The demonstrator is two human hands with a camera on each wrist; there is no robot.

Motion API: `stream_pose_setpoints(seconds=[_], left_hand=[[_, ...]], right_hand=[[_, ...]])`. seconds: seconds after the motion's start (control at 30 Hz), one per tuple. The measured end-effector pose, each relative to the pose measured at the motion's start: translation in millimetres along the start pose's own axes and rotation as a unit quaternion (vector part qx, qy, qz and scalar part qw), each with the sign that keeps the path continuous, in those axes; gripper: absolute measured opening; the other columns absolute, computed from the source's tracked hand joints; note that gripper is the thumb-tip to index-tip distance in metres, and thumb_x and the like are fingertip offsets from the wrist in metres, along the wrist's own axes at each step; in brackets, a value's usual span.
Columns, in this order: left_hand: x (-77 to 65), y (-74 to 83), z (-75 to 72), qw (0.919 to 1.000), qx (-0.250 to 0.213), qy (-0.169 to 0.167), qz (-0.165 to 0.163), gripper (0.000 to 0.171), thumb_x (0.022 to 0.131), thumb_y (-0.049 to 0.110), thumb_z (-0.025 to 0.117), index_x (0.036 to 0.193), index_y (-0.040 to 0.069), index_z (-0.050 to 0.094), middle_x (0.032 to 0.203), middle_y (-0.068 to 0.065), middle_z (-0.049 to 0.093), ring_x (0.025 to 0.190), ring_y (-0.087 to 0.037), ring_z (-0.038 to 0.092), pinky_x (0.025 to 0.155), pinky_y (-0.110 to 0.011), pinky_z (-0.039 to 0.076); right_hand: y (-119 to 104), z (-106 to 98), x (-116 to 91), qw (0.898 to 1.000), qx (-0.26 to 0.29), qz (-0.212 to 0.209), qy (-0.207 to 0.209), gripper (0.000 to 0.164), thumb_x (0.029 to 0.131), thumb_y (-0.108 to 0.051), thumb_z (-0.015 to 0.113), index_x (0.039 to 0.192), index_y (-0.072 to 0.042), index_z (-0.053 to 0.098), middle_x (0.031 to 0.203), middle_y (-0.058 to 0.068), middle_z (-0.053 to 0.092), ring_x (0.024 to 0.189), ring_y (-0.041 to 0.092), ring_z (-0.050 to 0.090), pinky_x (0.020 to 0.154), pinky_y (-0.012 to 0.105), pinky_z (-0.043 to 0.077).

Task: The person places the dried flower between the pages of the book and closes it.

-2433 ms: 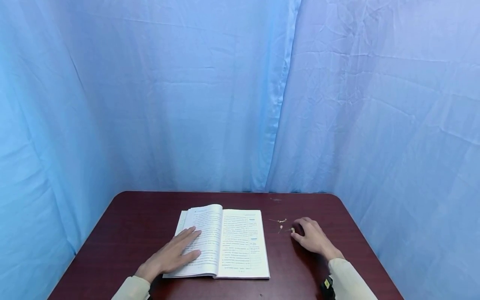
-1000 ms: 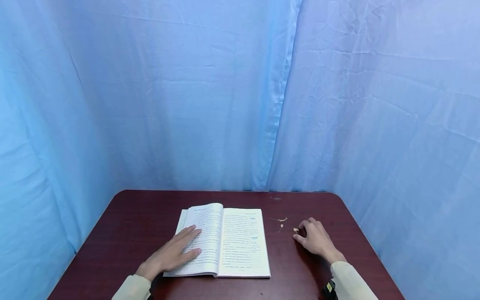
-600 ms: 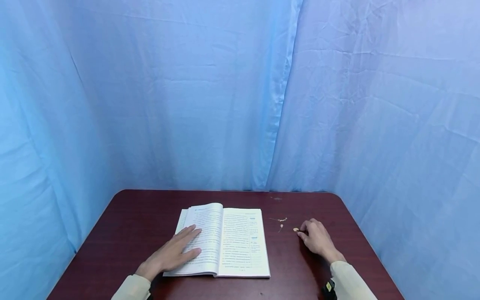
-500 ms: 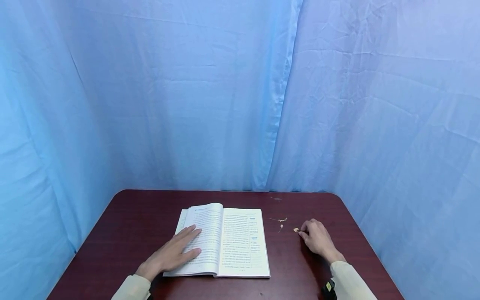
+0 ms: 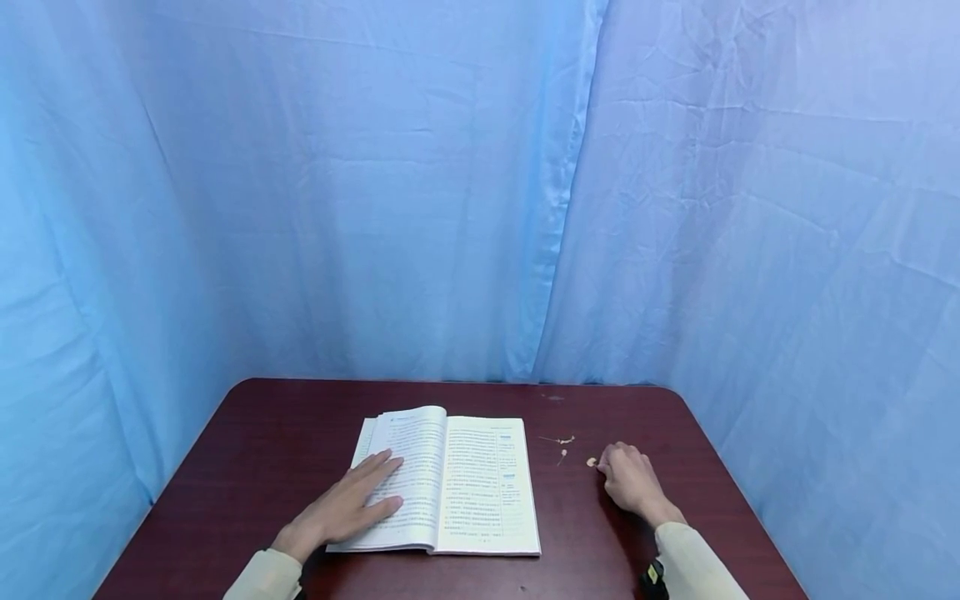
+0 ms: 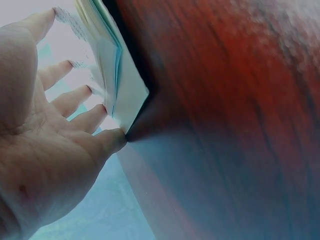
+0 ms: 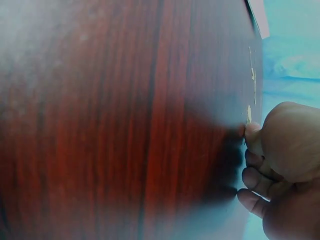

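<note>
An open book (image 5: 487, 492) lies on the table, its printed pages facing up. On the left-hand page rests my left hand (image 5: 343, 507), fingers straight and spread; the left wrist view shows its fingers along the book's lower edge. To the right of the book, my right hand (image 5: 628, 477) is low over the table with its fingers curled. Its thumb and index finger pinch a small pale dried flower (image 5: 592, 462), whose head pokes out past the fingertips. In the right wrist view the flower (image 7: 249, 114) stands at the thumb tip; its stem end is hidden by the fingers.
Between the book and my right hand lie two more small dried flowers, a longer sprig (image 5: 562, 440) and a short one (image 5: 563, 452). The dark red table (image 5: 285, 433) has rounded far corners. Blue curtains (image 5: 375, 208) surround it.
My right hand has moved slightly right and its fingers have curled in more, the flower turning and shifting a little with them. The left hand and the book have stayed put.
</note>
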State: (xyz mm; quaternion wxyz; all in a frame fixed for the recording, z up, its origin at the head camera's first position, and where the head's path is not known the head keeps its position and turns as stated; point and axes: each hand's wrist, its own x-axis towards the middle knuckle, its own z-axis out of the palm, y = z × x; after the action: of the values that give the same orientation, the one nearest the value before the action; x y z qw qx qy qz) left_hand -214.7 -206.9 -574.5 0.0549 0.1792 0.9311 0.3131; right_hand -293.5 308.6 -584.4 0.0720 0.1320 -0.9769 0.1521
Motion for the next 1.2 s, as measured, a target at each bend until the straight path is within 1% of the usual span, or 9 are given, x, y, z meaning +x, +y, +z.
stream_pose_setpoints(seconds=[0.23,0.43,0.53,0.6,0.7,0.83,0.9,1.1,1.2], left_hand=[[-0.1,-1.0,-0.4,1.0,0.001,0.002,0.002,0.072,0.112,0.051,0.066,0.169,0.009,0.053,0.181,-0.022,0.042,0.17,-0.049,0.037,0.136,-0.073,0.034],[-0.5,-0.8,-0.3,1.0,-0.004,0.0,-0.006,0.072,0.112,0.051,0.066,0.169,0.01,0.052,0.181,-0.021,0.041,0.17,-0.049,0.035,0.136,-0.073,0.032],[-0.7,-1.2,0.4,1.0,-0.006,0.002,-0.004,0.072,0.112,0.051,0.066,0.169,0.01,0.052,0.181,-0.022,0.041,0.17,-0.049,0.036,0.136,-0.074,0.031],[-0.8,-1.3,0.7,1.0,-0.006,0.003,-0.002,0.072,0.112,0.051,0.066,0.169,0.009,0.052,0.181,-0.022,0.041,0.17,-0.049,0.036,0.136,-0.074,0.031],[-1.1,-0.6,0.3,0.9999,-0.011,0.0,-0.003,0.073,0.112,0.051,0.066,0.17,0.009,0.052,0.181,-0.023,0.04,0.17,-0.05,0.035,0.137,-0.075,0.03],[-0.1,1.6,1.1,0.9998,-0.016,-0.004,-0.009,0.074,0.112,0.051,0.066,0.17,0.008,0.051,0.182,-0.023,0.039,0.171,-0.05,0.034,0.137,-0.075,0.029],[0.8,2.5,1.5,0.9997,-0.019,-0.006,-0.012,0.074,0.112,0.051,0.066,0.17,0.009,0.05,0.182,-0.023,0.038,0.171,-0.05,0.033,0.137,-0.075,0.029],[2.4,4.5,3.7,0.9997,-0.018,-0.009,-0.016,0.075,0.111,0.053,0.066,0.171,0.01,0.05,0.183,-0.021,0.039,0.171,-0.049,0.034,0.137,-0.074,0.031],[2.8,4.6,4.1,0.9997,-0.014,-0.007,-0.016,0.075,0.111,0.053,0.066,0.171,0.01,0.05,0.182,-0.022,0.039,0.171,-0.049,0.035,0.137,-0.073,0.031]], right_hand=[[-16,2,1,1.0,0.018,0.002,-0.002,0.019,0.11,-0.004,0.068,0.093,-0.012,0.07,0.096,0.001,0.068,0.096,0.023,0.064,0.09,0.05,0.055],[-50,8,10,0.999,0.051,-0.013,-0.011,0.021,0.111,-0.005,0.067,0.091,-0.013,0.067,0.094,-0.001,0.065,0.095,0.018,0.059,0.087,0.042,0.053],[-72,11,14,0.998,0.062,-0.017,-0.01,0.022,0.11,-0.005,0.068,0.091,-0.014,0.067,0.094,-0.001,0.065,0.095,0.017,0.059,0.087,0.042,0.053],[-86,13,15,0.997,0.07,-0.024,-0.005,0.022,0.11,-0.004,0.07,0.09,-0.014,0.067,0.093,-0.002,0.065,0.093,0.016,0.06,0.095,0.045,0.056],[-103,17,15,0.996,0.078,-0.041,0.006,0.022,0.108,-0.002,0.071,0.09,-0.014,0.067,0.092,-0.002,0.064,0.089,0.014,0.059,0.095,0.046,0.057],[-121,21,18,0.994,0.094,-0.05,0.005,0.021,0.109,-0.004,0.07,0.091,-0.015,0.067,0.092,-0.002,0.063,0.086,0.012,0.054,0.084,0.038,0.05],[-129,23,18,0.993,0.105,-0.046,0.0,0.02,0.11,-0.005,0.07,0.092,-0.015,0.067,0.093,-0.002,0.064,0.086,0.012,0.053,0.084,0.036,0.047],[-150,31,17,0.991,0.126,-0.047,-0.005,0.02,0.107,-0.004,0.072,0.09,-0.013,0.07,0.091,-0.002,0.066,0.087,0.013,0.055,0.092,0.045,0.046],[-160,34,19,0.991,0.125,-0.055,0.003,0.019,0.105,-0.003,0.073,0.088,-0.012,0.071,0.09,-0.002,0.069,0.088,0.015,0.059,0.09,0.043,0.044]])
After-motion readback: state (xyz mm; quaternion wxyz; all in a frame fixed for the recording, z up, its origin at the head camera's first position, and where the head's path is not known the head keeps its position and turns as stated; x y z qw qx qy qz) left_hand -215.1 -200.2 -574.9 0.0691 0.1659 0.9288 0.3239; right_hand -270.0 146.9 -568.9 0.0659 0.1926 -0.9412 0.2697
